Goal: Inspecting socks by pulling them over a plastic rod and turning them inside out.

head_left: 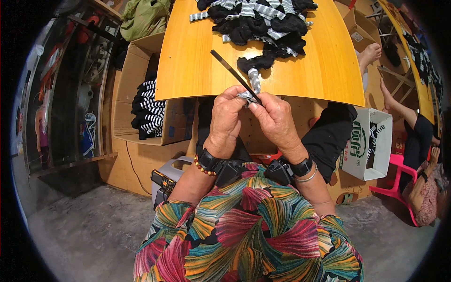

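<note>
- While both forearms reach up from below, the left hand [226,115] and the right hand [277,122] meet just off the near edge of a glossy yellow-orange wooden table [188,70].
- Between them is a small piece of grey-and-white striped fabric [246,96]; the left thumb and fingers pinch its left side.
- The right thumb and fingers are pressed together at its other side, by the lower end of a slim, straight black stick [230,70].
- That stick slants up and leftward, its far tip over the tabletop; whether it runs inside the cloth, I cannot tell.
- Just beyond the fingertips, a grey striped fabric tube with a fluffy black end [254,77] lies on the wood; whether it joins the pinched piece is unclear.
- Farther up the table spreads a loose heap of black and grey-striped knitted pieces [244,33].
- To the left, an open brown cardboard box [123,103] holds black-and-white striped textiles [151,113].
- To the right stands a white carton with green print [379,169], near a bright pink plastic chair [398,169] with a seated person beside it.
</note>
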Tool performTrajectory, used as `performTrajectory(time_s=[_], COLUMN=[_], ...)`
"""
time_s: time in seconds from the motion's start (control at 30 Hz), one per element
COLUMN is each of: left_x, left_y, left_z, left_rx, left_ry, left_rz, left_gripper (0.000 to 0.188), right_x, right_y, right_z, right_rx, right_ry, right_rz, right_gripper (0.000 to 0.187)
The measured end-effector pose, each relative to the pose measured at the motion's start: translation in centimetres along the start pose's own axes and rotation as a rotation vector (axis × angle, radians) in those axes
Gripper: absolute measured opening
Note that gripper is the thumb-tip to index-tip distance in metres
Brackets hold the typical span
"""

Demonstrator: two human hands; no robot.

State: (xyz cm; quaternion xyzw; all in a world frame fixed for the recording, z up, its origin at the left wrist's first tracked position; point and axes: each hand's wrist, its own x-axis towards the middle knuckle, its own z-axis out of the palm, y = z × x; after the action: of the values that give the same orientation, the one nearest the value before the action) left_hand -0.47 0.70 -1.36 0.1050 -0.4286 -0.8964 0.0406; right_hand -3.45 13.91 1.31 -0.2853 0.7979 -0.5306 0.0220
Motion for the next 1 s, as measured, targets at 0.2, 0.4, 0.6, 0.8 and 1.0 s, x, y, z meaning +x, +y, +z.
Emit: performTrajectory(time_s=[0.2,0.4,0.6,0.8,1.0], left_x=[-0.8,-1.1,-1.1,-1.7,-2.5], left_y=[0.3,-0.1,0.0,0.1,1.7], left_z=[0.9,0.3,-0.8,-1.5,-0.5], left_rx=[0.098,-0.019,-0.133,-0.163,0.114], left_ry=[0.049,0.124,0.112,-0.221,-0.255], left_rz=[0.054,0.026,-0.115,-0.335,-0.317], left_gripper=[0.009,0.011,0.016,0.022,0.022], right_x=[0.1,0.5,0.6,0.7,0.0], right_y=[0.2,0.5,0.7,2.5,2.6], right_z=[0.2,1.2,1.8,1.5,-1.0], right_rx=[-0.294,-0.423,-0.364,0.066,0.572], right_ry=[0.123,0.141,0.147,0.158,-0.115], right_rz=[-0.105,-0.141,-0.114,0.019,0.319], right_gripper=[0.011,0.009,0.009,0.013,0.015])
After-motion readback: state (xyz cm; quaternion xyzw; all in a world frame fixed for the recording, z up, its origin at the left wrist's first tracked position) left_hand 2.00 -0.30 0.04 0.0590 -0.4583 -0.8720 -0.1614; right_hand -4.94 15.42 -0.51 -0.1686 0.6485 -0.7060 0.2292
